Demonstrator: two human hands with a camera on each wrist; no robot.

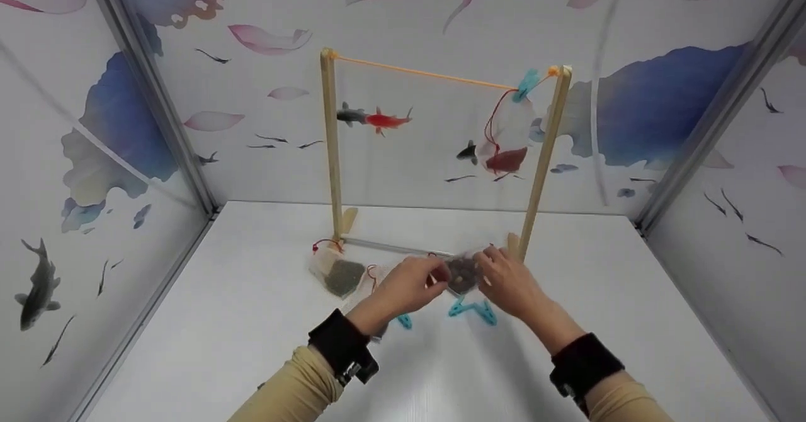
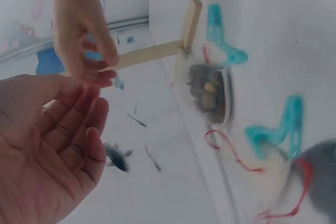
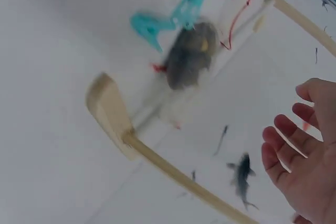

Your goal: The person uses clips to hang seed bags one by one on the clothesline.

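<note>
Both hands hover above a small drawstring mesh bag (image 1: 463, 276) with dark brown pieces inside, which lies on the white table. My left hand (image 1: 409, 285) is left of this bag, its fingers loosely bent; the left wrist view shows nothing in them. On the bag's other side is my right hand (image 1: 511, 285), and in the right wrist view its relaxed fingers (image 3: 286, 132) are bare. Two joined-looking blue clothespins (image 1: 472, 310) lie just in front of the bag. A bag with reddish contents (image 1: 507, 160) hangs by its red string from another blue clothespin (image 1: 526, 86).
A wooden frame with two posts (image 1: 332, 151) stands behind the hands, an orange cord (image 1: 422, 72) stretched between their tops. A bag with dark green contents (image 1: 344, 277) lies at the left. Another blue clothespin (image 1: 404, 321) is partly hidden by the left forearm. Printed walls enclose the table.
</note>
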